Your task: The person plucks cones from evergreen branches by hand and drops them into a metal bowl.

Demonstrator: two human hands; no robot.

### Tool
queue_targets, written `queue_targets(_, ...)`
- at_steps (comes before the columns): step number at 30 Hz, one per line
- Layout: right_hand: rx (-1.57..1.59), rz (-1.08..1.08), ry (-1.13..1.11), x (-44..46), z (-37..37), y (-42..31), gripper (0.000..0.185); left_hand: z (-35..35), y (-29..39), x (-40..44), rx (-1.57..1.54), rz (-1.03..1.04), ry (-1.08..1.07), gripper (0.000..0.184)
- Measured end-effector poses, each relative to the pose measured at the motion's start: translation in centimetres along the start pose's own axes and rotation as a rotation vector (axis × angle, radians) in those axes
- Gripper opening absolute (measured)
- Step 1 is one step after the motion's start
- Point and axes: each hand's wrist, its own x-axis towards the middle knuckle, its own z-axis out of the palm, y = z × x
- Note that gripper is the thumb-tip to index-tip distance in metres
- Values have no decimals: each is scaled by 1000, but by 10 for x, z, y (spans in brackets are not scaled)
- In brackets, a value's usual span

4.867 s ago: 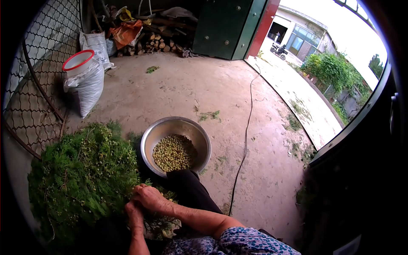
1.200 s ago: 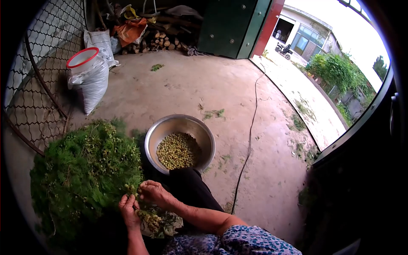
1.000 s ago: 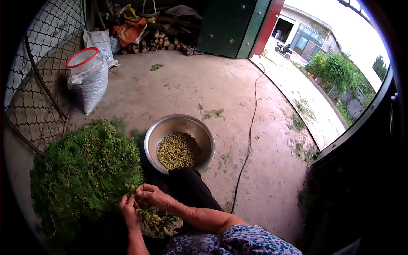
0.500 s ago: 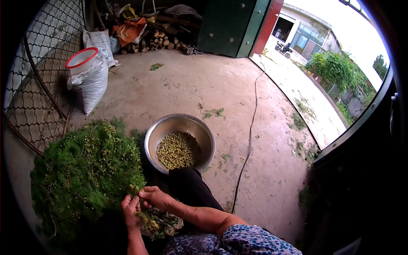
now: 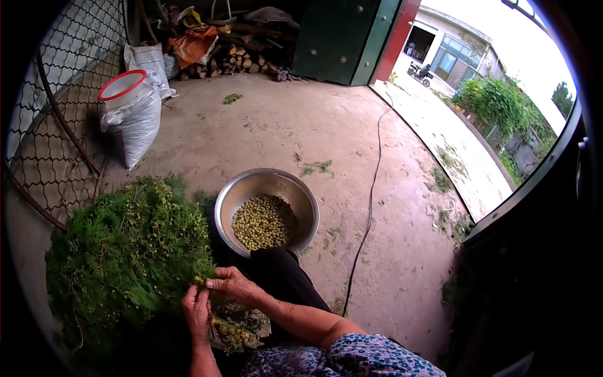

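Note:
My left hand is closed round an evergreen sprig whose yellowish-green end hangs below the fingers. Close against it, my right hand pinches at the sprig's upper part, where small green cones show near the fingertips. What exactly lies between those fingertips is too small to make out. Left of both hands spreads a big heap of green branches bearing small round cones. Just beyond my knee stands a steel basin, its bottom covered with picked green cones.
A white sack with a red-rimmed opening stands by the wire mesh. Stacked firewood lies at the back beside a green door. A dark cable crosses the concrete floor on the right, and leaf scraps are scattered about.
Both hands have shifted slightly, with the right hand's fingers raised a little at the sprig. The sprig's hanging end has moved a bit to the right. The basin and heap stay put.

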Motion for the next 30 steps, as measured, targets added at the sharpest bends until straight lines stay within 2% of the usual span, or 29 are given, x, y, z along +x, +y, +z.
queue_targets(1,-155,-20,63,0,1,-5,28,0,-1,0,25,1,-2,15)
queue_targets(6,-202,-70,69,4,-3,-4,25,-5,-9,2,138,11,6,21)
queue_targets(7,-154,-50,96,4,-4,-2,19,-4,-11,3,139,12,5,21)
queue_targets(9,-106,-30,123,6,-6,4,14,-3,-13,5,-63,35,78,18)
queue_targets(11,215,-38,262,11,-11,18,9,-3,-8,4,-73,18,76,19)
queue_targets(14,185,-48,150,5,-12,19,7,-5,-9,6,-95,-16,59,16)
queue_targets(17,-4,-40,67,-2,-2,10,14,-7,-15,9,-30,-60,66,16)
queue_targets(19,-76,-61,70,1,-2,13,17,-9,-27,13,182,193,50,20)
queue_targets(21,-474,-247,121,3,-3,15,25,-8,-18,9,253,201,27,24)
queue_targets(22,-475,-248,121,3,-5,16,25,-7,-13,6,322,207,5,27)
queue_targets(24,-749,-285,131,1,-4,9,28,-6,-5,3,334,191,-9,28)
queue_targets(30,-821,-318,120,7,-12,17,22,-3,0,2,286,145,-37,28)
